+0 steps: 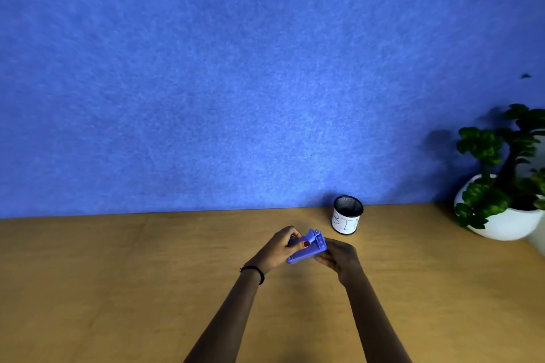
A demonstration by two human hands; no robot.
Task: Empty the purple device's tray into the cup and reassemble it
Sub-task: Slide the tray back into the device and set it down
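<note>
A small purple device (306,247) is held tilted just above the wooden table (118,274), between both hands. My left hand (278,250) grips its left side, thumb on top. My right hand (339,255) closes on its right end, and the part under those fingers is hidden. I cannot tell whether the tray is separate from the body. The cup (347,214), a black mesh cylinder wrapped in white paper marked "BIN", stands upright beyond the hands to the right, near the wall.
A blue felt wall (236,82) rises at the table's back edge. A green plant in a white round pot (501,215) sits at the far right. A black band circles my left wrist.
</note>
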